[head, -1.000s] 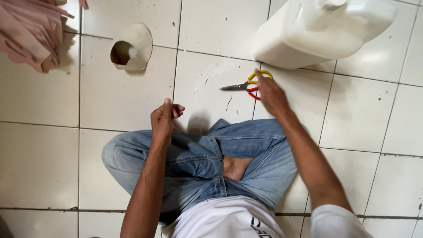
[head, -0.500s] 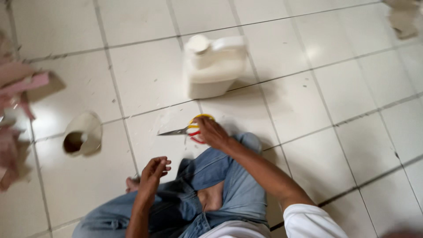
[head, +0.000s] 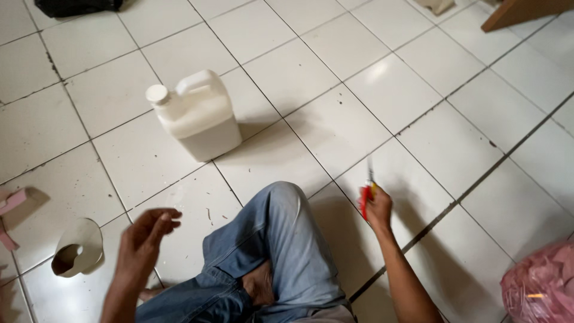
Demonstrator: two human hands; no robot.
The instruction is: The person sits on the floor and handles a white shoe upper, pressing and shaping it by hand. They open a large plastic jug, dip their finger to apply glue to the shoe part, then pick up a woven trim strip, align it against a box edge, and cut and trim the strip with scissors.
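My right hand (head: 378, 210) grips red and yellow handled scissors (head: 367, 190), blades pointing up and away, held over the white tiled floor to the right of my bent knee in blue jeans (head: 281, 233). My left hand (head: 146, 234) hovers empty with fingers loosely curled and apart, above the floor left of my leg. A white plastic jug (head: 197, 116) with a cap and handle stands upright on the tiles beyond my knee.
A white tape roll (head: 78, 254) lies on the floor near my left hand. Pink scraps (head: 11, 206) sit at the left edge. A pink plastic bag (head: 541, 287) is at the lower right. A dark object (head: 78, 6) lies at the top left.
My right hand has lifted the scissors off the floor and swung them to the right of my knee. The view has turned right, so the jug and roll sit further left.
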